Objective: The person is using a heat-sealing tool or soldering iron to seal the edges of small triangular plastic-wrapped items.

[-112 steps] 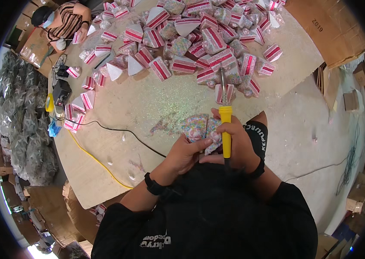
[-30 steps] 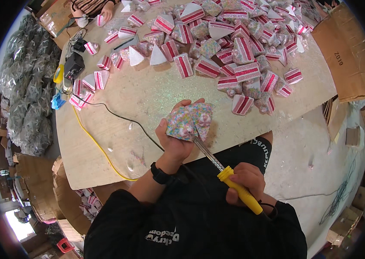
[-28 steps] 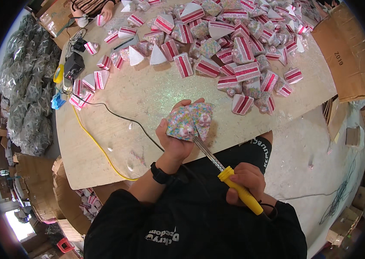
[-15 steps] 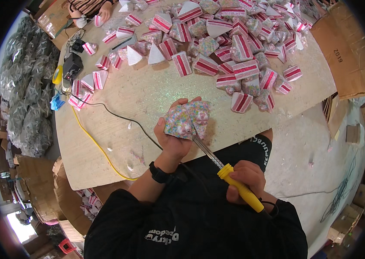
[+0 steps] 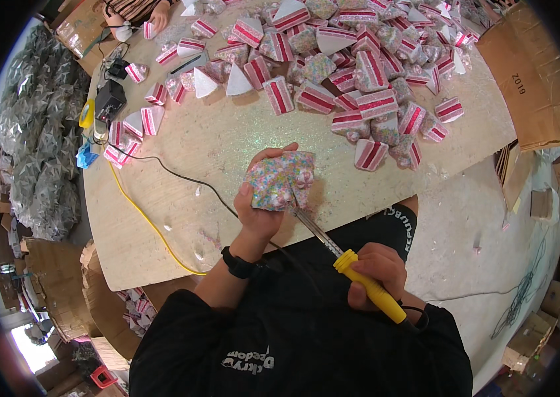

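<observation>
My left hand (image 5: 258,210) grips a fake cake slice (image 5: 273,182) from its left side, over the near part of the table. The slice's sprinkle-covered face, pale with many colours, is turned up, and a small raised lump shows near its right edge. In my right hand (image 5: 379,273) is a soldering iron (image 5: 376,294) with a yellow handle and a metal shaft. Its shaft slants up to the left, and the tip meets the near right part of the slice. Whether the tip goes into the slice, I cannot tell.
A large heap of pink and white fake cake slices (image 5: 376,73) covers the table's far side. A black cord (image 5: 181,177) and a yellow cable (image 5: 151,221) cross the table (image 5: 141,251) at left. A cardboard box (image 5: 535,79) stands far right. Another person's hand (image 5: 159,16) shows far left.
My left hand and the cake slice have shifted slightly left and turned a little. The soldering iron's tip has followed the slice; my right hand has barely moved.
</observation>
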A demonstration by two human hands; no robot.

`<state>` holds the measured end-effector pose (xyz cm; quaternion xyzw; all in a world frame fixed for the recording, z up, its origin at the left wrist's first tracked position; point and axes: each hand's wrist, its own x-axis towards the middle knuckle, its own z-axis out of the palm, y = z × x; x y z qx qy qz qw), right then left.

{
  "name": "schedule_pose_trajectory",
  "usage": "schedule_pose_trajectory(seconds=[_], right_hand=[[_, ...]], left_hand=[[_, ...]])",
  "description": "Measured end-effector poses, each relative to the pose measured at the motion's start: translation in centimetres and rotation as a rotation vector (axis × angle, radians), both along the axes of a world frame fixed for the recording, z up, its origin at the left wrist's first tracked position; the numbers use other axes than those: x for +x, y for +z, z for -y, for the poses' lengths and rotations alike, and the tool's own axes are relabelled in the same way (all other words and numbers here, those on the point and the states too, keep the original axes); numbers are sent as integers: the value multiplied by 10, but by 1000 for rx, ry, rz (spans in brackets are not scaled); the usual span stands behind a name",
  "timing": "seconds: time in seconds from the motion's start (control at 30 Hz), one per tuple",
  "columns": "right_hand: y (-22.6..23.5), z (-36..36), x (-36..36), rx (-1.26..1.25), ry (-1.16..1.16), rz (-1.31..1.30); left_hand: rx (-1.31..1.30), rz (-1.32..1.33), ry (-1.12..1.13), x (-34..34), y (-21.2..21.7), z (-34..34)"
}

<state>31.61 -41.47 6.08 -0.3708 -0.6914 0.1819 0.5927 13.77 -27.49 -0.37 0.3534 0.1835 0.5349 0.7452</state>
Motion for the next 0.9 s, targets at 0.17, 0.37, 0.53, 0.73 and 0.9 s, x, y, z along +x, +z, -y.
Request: schedule_pose_trajectory(seconds=[0.17, 0.37, 0.53, 0.73, 0.9], right_hand=[[0, 0, 1, -3, 1, 11], [-3, 0, 1, 2, 9, 3], [-4, -1, 1, -10, 26, 2], [-6, -1, 2, -23, 26, -4], [-8, -2, -2, -46, 15, -2]], left_hand=[[23, -45, 4, -2, 2, -1], [52, -69, 2, -5, 2, -3], [37, -63, -11, -6, 5, -2], [-1, 8, -39, -5, 2, 0], [-265, 116, -13, 0, 0, 6]])
